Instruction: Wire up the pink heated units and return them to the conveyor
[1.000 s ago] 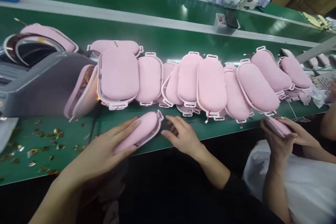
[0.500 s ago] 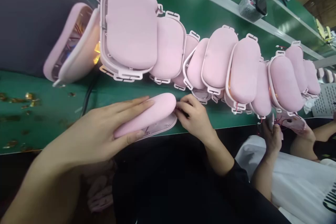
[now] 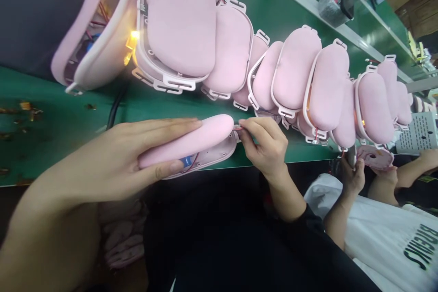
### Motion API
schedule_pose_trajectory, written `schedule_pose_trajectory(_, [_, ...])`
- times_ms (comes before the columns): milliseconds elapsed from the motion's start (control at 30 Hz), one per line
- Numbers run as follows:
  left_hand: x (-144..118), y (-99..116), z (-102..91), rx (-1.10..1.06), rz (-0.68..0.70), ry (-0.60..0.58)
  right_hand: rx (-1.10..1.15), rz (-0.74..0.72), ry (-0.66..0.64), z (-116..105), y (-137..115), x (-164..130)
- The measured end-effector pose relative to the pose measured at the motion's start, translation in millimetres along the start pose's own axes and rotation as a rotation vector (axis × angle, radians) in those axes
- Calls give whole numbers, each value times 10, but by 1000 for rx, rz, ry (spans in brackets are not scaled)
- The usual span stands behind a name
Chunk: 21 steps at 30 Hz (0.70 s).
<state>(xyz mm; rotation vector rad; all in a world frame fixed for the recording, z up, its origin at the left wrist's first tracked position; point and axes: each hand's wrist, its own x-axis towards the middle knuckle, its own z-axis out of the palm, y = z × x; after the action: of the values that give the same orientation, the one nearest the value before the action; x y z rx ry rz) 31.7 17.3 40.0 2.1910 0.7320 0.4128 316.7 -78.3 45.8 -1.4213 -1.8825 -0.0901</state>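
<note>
Head view, L to R. Open pink plastic shell half leans on a dark grey machine at upper L; inside it red wires, a blue part and an amber glow at its edge. Left hand lies flat along a pink oval fabric-covered pad unit w/ white plastic base at the near edge of the green conveyor belt; fingers long and nearly straight on top, thumb beneath, clamping it; a blue cell and red wire show in the gap betw. cover and base. Right hand at the unit's R end, thumb and forefinger pinched on a small red wire tip there. Behind: overlapping row of like pink padded units in white frames. Far R: a co-worker's hands grip another pink unit; clear plastic tub on the far rail, contents unclear. Vs. 0.5 s ago: unit's cover lifted further, exposing the cell; right hand shifted slightly R and up.
</note>
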Motion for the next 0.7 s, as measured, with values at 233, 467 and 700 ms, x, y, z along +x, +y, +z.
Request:
schedule_pose_trajectory(233, [68, 66, 34, 9, 17, 35, 318, 137, -409, 13, -172, 110])
schedule_pose_trajectory(467, [167, 121, -42, 6, -68, -37, 235, 222, -541, 200, -22, 280])
schedule_pose_trajectory(700, [169, 210, -33, -106, -152, -24, 113, 122, -543, 276, -15, 214])
